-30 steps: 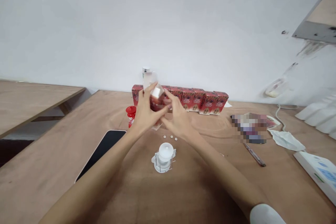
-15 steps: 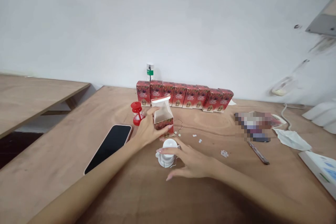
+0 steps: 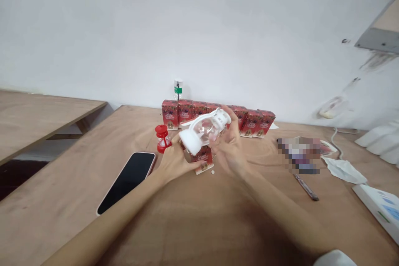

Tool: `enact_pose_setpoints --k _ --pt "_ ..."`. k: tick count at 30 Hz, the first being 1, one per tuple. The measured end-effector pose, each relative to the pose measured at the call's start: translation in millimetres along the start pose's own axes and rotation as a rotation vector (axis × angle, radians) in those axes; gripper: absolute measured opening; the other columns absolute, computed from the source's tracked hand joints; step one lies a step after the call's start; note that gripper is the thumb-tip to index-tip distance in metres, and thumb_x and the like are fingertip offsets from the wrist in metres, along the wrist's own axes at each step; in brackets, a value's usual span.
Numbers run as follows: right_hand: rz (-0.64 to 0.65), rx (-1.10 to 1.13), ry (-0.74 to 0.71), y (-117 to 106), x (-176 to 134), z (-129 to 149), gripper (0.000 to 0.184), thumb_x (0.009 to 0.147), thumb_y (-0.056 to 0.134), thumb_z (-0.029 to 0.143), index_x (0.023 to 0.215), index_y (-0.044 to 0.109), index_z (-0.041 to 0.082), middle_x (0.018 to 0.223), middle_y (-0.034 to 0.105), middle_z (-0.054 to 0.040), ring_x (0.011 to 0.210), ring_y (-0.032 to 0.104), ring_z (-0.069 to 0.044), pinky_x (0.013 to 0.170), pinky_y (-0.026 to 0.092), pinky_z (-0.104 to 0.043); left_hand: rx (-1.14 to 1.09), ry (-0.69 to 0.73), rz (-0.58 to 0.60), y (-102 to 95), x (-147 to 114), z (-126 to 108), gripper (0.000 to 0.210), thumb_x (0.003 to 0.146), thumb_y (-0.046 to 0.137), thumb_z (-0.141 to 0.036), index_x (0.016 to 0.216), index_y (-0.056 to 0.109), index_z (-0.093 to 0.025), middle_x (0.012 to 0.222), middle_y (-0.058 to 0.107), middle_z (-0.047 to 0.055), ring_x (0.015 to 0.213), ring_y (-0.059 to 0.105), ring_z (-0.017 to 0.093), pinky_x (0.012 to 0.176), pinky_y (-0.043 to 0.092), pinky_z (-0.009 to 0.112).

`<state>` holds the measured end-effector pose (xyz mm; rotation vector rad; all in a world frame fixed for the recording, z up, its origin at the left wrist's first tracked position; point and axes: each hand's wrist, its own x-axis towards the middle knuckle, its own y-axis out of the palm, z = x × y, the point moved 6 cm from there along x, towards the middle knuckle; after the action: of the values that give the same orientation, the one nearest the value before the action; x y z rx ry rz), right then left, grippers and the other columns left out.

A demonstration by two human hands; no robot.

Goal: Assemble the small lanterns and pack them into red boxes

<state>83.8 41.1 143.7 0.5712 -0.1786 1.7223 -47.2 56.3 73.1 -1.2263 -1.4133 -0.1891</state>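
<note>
A white mini lantern (image 3: 190, 141) with a clear middle is tilted over a red printed box (image 3: 205, 158). My right hand (image 3: 232, 149) grips the lantern by the end on the right, fingers closed around it. Lower down, my left hand (image 3: 174, 162) is wrapped round the box, thumb across its front. The lantern's other end covers the top of the box, so I cannot tell whether they touch. Just left of that hand stands a red mini lantern (image 3: 161, 131). A small pale disc (image 3: 213, 172) lies on the wooden table by the box.
Several red boxes (image 3: 170, 114) stand in a row near the wall, a clear bottle (image 3: 178, 89) behind them. A phone (image 3: 127, 183) lies to the left. On the right are a cutter knife (image 3: 306, 187), a tissue (image 3: 344, 170) and a white box (image 3: 378, 210).
My right hand has taken hold of the white lantern, raised it from the table and tilted it above the box. My left hand still holds the box, now tipped.
</note>
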Motion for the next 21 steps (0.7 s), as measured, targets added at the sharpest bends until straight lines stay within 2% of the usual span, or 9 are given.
enact_pose_setpoints --k 2,4,7,10,12,14,17,21 --pt "-0.104 -0.012 0.008 -10.5 3.5 -3.6 0.073 0.075 0.066 0.046 0.135 0.026 0.039 0.126 0.051 -0.0048 0.109 0.056 -0.022 0.087 0.051 -0.041 0.049 -0.054 -0.004 -1.7 -1.9 0.2 0.081 0.066 0.072 -0.051 0.126 0.026 -0.023 0.113 0.057 0.014 0.076 0.068 0.029 0.054 0.055 0.039" --pt "-0.138 -0.059 0.003 -18.8 4.1 -5.0 0.07 0.077 0.064 0.042 0.136 0.026 0.039 0.129 0.049 -0.0046 0.109 0.056 -0.021 0.089 0.05 -0.04 0.084 -0.09 0.016 -0.5 -3.7 -1.5 0.089 0.063 0.073 -0.053 0.128 0.022 -0.02 0.114 0.056 0.015 0.082 0.068 0.03 0.06 0.056 0.04" --pt "-0.038 -0.227 -0.039 -22.8 7.0 2.4 0.064 0.077 0.065 0.038 0.133 0.034 0.035 0.127 0.05 -0.0047 0.109 0.055 -0.02 0.091 0.048 -0.038 0.108 -0.134 0.064 4.6 -5.5 -4.9 0.083 0.062 0.074 -0.051 0.126 0.031 -0.02 0.112 0.059 0.013 0.092 0.066 0.031 0.07 0.056 0.04" --pt "0.126 -0.484 -0.09 -21.4 13.9 15.3 0.055 0.075 0.068 0.031 0.126 0.046 0.031 0.126 0.053 -0.0034 0.11 0.054 -0.021 0.093 0.045 -0.037 0.121 -0.174 0.052 6.3 -8.6 -6.1 0.074 0.065 0.072 -0.052 0.122 0.039 -0.019 0.11 0.06 0.013 0.094 0.066 0.031 0.072 0.055 0.039" --pt "0.195 -0.672 -0.098 -21.9 18.6 20.2 0.053 0.073 0.069 0.024 0.122 0.05 0.03 0.122 0.056 -0.0021 0.108 0.055 -0.022 0.094 0.043 -0.038 0.123 -0.18 0.026 5.3 -10.9 -6.4 0.072 0.066 0.07 -0.054 0.122 0.04 -0.019 0.111 0.06 0.013 0.094 0.066 0.03 0.073 0.055 0.039" --pt "0.243 -0.822 -0.071 -22.4 20.9 18.8 0.054 0.07 0.07 0.017 0.119 0.052 0.029 0.116 0.059 -0.0021 0.104 0.056 -0.022 0.092 0.042 -0.038 0.117 -0.177 0.047 6.6 -12.2 -6.4 0.07 0.067 0.07 -0.055 0.121 0.042 -0.021 0.11 0.061 0.011 0.092 0.066 0.029 0.074 0.055 0.039" --pt "0.254 -0.96 -0.033 -22.0 19.9 11.2 0.056 0.065 0.074 0.014 0.116 0.053 0.027 0.112 0.057 -0.0047 0.098 0.056 -0.022 0.086 0.043 -0.036 0.121 -0.164 0.092 8.5 -11.7 -6.6 0.071 0.069 0.068 -0.055 0.124 0.04 -0.019 0.113 0.06 0.012 0.091 0.066 0.029 0.075 0.054 0.04" --pt "0.199 -1.006 -0.066 -20.6 18.6 7.6 0.059 0.064 0.077 0.022 0.115 0.049 0.026 0.114 0.058 -0.0053 0.1 0.055 -0.023 0.083 0.043 -0.034 0.124 -0.139 0.071 4.9 -8.1 -9.1 0.08 0.072 0.065 -0.055 0.133 0.032 -0.017 0.115 0.059 0.016 0.087 0.067 0.029 0.073 0.053 0.041"
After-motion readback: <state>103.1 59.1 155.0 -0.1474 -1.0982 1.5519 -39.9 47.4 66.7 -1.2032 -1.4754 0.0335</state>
